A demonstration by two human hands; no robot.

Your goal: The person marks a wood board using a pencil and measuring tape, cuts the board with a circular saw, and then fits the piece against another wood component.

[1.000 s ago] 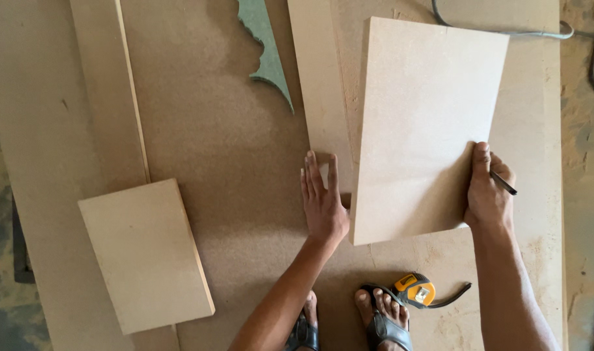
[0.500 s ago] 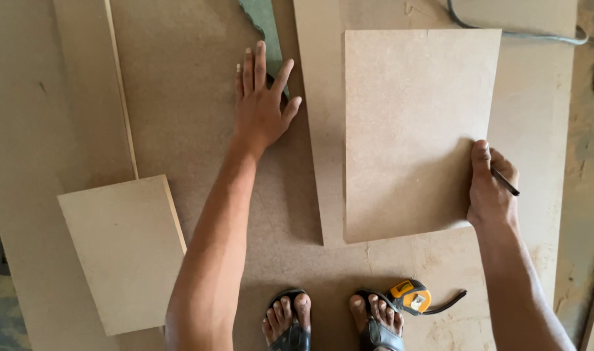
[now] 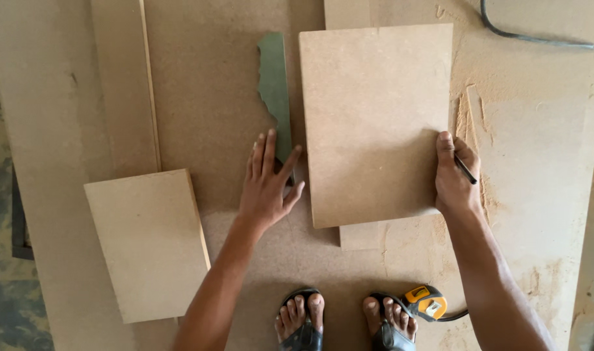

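Observation:
A rectangular fibreboard panel (image 3: 375, 117) lies flat on a large brown board on the floor. My right hand (image 3: 454, 179) grips the panel's right edge and also holds a dark pencil (image 3: 466, 170) between its fingers. My left hand (image 3: 267, 185) rests flat with spread fingers on the big board, just left of the panel, its fingertips over the lower end of a green jagged scrap (image 3: 274, 91). Nothing is in the left hand.
A second, smaller panel (image 3: 147, 244) lies at the lower left. A narrow strip (image 3: 124, 84) runs along the left. A yellow tape measure (image 3: 425, 302) sits by my sandalled feet (image 3: 300, 318). A grey cable (image 3: 537, 39) crosses the top right; sawdust (image 3: 472, 123) lies right of the panel.
My left hand has come back down from the upper left to beside the panel's left edge. The right hand keeps its grip on the panel.

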